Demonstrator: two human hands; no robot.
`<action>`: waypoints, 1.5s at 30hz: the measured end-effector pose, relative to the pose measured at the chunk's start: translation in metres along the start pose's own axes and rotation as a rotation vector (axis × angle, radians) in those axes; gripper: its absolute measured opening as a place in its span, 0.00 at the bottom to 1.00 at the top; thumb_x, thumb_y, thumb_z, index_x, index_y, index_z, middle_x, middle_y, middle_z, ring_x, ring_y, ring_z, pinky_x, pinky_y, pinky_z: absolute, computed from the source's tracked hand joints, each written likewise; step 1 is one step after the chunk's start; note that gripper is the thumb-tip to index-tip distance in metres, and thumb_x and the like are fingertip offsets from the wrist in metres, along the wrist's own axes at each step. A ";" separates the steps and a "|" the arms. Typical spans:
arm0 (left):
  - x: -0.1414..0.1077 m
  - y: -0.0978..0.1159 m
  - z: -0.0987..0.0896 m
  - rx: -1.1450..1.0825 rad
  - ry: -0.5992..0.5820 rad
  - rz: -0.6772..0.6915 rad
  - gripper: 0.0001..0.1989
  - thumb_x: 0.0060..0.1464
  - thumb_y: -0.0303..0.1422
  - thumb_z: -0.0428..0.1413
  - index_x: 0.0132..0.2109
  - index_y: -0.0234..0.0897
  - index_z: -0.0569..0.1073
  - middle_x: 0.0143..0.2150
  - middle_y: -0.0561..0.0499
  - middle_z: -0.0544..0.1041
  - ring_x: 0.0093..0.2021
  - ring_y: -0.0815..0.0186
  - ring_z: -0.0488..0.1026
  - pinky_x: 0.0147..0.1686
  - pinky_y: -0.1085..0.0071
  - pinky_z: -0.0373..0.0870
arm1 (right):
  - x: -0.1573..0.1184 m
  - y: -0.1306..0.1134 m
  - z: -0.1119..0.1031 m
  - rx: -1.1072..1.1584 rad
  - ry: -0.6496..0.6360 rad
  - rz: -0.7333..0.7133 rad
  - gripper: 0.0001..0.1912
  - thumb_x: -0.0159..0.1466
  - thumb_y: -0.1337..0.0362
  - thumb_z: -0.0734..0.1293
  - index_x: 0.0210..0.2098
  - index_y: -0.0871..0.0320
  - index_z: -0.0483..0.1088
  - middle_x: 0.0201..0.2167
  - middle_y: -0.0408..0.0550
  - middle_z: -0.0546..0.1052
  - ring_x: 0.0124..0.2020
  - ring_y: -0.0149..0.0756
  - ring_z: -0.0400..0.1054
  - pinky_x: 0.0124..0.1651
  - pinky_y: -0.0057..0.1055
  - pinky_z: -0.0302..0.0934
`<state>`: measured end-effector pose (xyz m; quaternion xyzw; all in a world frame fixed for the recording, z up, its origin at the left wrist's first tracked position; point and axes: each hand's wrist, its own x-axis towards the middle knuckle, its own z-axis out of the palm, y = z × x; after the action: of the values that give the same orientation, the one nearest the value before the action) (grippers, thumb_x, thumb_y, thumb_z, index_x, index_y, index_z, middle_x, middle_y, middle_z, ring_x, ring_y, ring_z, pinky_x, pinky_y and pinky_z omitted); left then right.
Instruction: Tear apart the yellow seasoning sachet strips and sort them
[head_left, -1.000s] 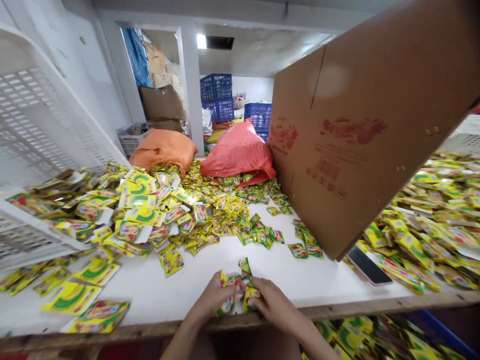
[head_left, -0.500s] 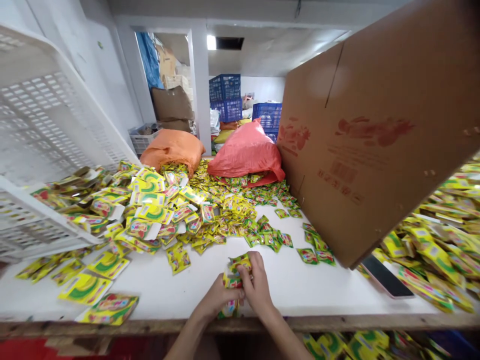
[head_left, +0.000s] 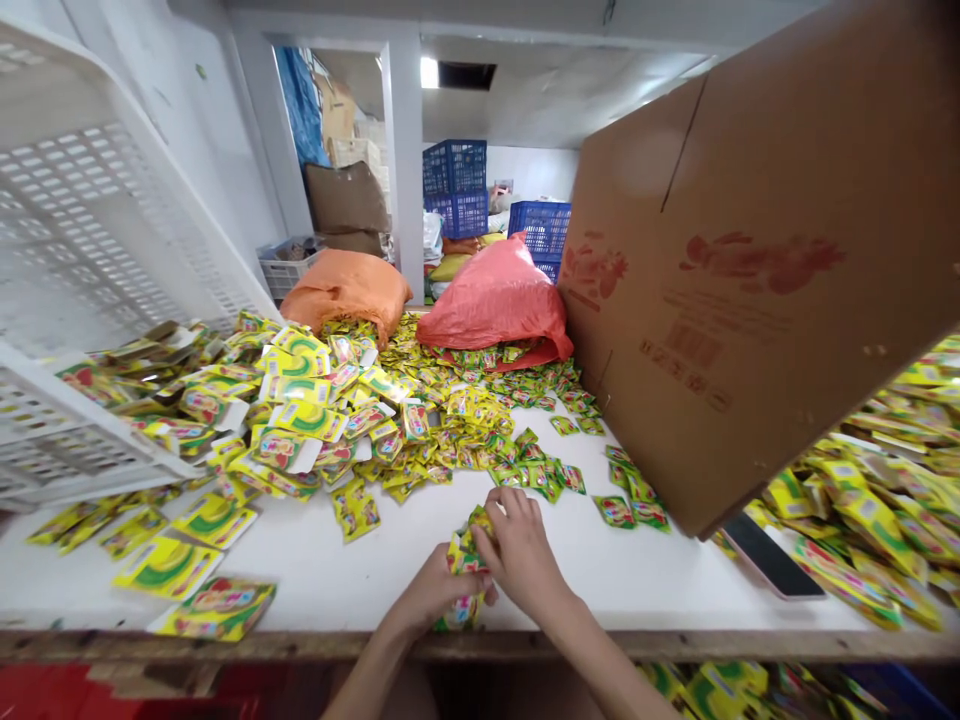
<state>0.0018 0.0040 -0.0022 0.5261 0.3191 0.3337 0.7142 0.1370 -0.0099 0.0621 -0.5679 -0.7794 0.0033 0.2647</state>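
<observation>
Near the table's front edge, my left hand is wrapped round a small yellow-green box, which stands upright with its top end raised. My right hand is closed over the top of that box, its fingers on a small yellow-green packet at the opening. My right fingers partly hide the packet and the opening. Left of the hands lies a heap of flat yellow boxes. Small packets are spread behind the hands on the white table.
A large cardboard box leans at the right, with a phone below it. White crates stand at the left. An orange sack and a red sack lie at the back. More yellow boxes lie far right.
My right hand has turned and shifted slightly up and right, its fingers now over the box's top. My left hand stays nearly in place round the box. The view has shifted slightly.
</observation>
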 end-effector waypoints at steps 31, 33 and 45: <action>-0.032 -0.002 -0.013 0.100 0.255 0.168 0.26 0.49 0.29 0.55 0.50 0.43 0.49 0.37 0.53 0.69 0.37 0.66 0.71 0.37 0.70 0.66 | -0.044 0.006 0.054 0.934 0.018 0.348 0.14 0.60 0.61 0.62 0.45 0.55 0.59 0.32 0.44 0.71 0.37 0.35 0.67 0.42 0.30 0.60; -0.037 0.001 -0.014 0.153 0.299 0.226 0.21 0.50 0.30 0.54 0.49 0.43 0.53 0.39 0.52 0.68 0.38 0.66 0.71 0.38 0.70 0.66 | -0.047 0.005 0.061 0.965 0.039 0.364 0.14 0.60 0.60 0.62 0.45 0.56 0.60 0.33 0.45 0.72 0.37 0.36 0.67 0.42 0.31 0.61; -0.034 0.011 -0.017 0.255 0.369 0.325 0.13 0.51 0.29 0.53 0.46 0.39 0.66 0.42 0.48 0.73 0.42 0.64 0.71 0.44 0.68 0.66 | -0.029 -0.002 0.056 0.784 0.095 0.243 0.13 0.62 0.61 0.59 0.45 0.56 0.67 0.32 0.46 0.73 0.35 0.35 0.67 0.40 0.30 0.61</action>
<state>-0.0328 -0.0116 0.0077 0.5863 0.3950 0.4912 0.5089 0.1183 -0.0202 0.0029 -0.5117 -0.6333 0.3049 0.4941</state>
